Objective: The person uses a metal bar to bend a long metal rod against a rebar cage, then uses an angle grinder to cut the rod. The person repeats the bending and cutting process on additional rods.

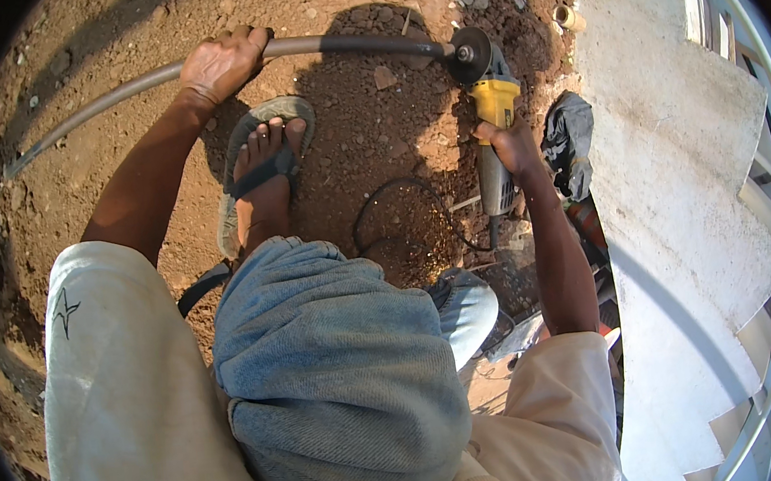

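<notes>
Left hand [222, 67] fingers clamped round pipe [337, 45], right hand [513, 145] fingers round grinder [495, 96]; I'd brace pipe, hold disc [469, 55] steady at tip.

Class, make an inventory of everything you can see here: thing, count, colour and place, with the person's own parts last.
Rod: one, grey-brown, across the top
Angle grinder: one, yellow and grey, right of centre
Disc: one, dark, on the grinder's head, by the rod's right end
Cable: one, black, looped on the ground
Plastic bag: one, black, right of the grinder
Sheet: at least one, whitish, right side
Short cylinder: one, tan, upper right
Soil: reddish-brown, underfoot
Sandal: one, greyish, on the foot
Shirt: one, off-white, lower edge
Jeans: one pair, blue, lower centre
Left hand: one, brown, gripping the rod
Right hand: one, brown, gripping the grinder
Foot: one, brown, left of centre
</notes>
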The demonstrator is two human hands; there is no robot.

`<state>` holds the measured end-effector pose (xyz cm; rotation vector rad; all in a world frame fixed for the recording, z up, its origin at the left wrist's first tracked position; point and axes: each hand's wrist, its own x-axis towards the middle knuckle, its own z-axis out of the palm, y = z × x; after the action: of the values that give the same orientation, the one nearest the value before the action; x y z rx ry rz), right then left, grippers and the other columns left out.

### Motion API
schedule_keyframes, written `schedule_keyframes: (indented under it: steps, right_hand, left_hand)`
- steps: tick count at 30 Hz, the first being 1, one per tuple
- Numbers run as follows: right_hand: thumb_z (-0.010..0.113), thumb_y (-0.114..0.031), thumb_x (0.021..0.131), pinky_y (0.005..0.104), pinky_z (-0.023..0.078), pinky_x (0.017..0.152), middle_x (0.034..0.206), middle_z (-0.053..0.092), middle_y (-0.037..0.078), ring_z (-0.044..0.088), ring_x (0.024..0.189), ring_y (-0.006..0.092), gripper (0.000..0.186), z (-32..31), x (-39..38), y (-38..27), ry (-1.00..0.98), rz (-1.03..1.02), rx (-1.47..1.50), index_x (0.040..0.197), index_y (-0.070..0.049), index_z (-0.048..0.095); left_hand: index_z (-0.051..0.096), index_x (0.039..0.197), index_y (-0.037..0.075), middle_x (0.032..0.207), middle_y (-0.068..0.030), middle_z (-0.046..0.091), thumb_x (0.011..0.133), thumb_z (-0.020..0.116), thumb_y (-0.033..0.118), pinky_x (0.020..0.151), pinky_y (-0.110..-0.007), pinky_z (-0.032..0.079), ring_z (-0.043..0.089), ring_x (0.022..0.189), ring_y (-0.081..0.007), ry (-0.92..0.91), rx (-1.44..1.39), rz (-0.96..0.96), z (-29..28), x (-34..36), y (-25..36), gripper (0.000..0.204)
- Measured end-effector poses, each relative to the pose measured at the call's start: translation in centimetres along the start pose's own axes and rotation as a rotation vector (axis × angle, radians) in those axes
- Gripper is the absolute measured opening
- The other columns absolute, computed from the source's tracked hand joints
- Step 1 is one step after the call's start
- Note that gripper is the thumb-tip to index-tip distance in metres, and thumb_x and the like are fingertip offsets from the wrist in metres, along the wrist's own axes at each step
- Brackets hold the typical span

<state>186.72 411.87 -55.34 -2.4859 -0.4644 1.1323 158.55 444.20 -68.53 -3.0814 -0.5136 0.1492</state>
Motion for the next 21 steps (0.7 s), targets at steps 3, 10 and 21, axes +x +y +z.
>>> schedule_keyframes:
  steps: [3,10,21]
  right_hand:
    - [0.070,-0.020,0.070,0.0327,0.049,0.075,0.093,0.067,0.011,0.064,0.083,0.0203,0.041,0.18,0.00,0.08,0.017,-0.031,-0.004,0.104,0.001,0.061]
    - [0.070,-0.018,0.071,0.0318,0.049,0.074,0.092,0.067,0.010,0.062,0.082,0.0185,0.037,0.24,-0.30,-0.61,-0.007,0.035,0.022,0.102,0.000,0.061]
    - [0.070,-0.020,0.071,0.0320,0.049,0.075,0.092,0.068,0.010,0.063,0.083,0.0193,0.038,0.37,-0.01,-0.25,0.015,0.004,-0.003,0.103,0.000,0.062]
  left_hand:
    - [0.048,0.096,0.011,0.079,-0.0089,0.057,0.088,0.060,0.032,0.050,-0.034,0.055,0.066,0.070,-0.0227,0.015,0.010,0.009,0.07,0.03,0.01,0.025]
    - [0.048,0.095,0.011,0.079,-0.0084,0.057,0.088,0.061,0.031,0.051,-0.034,0.055,0.066,0.069,-0.0223,0.012,-0.025,0.004,-0.52,-0.03,0.07,0.024]
    - [0.048,0.098,0.009,0.077,-0.0113,0.059,0.091,0.056,0.026,0.048,-0.032,0.055,0.067,0.067,-0.0221,0.050,-0.025,0.049,-0.62,-0.05,-0.21,0.020]
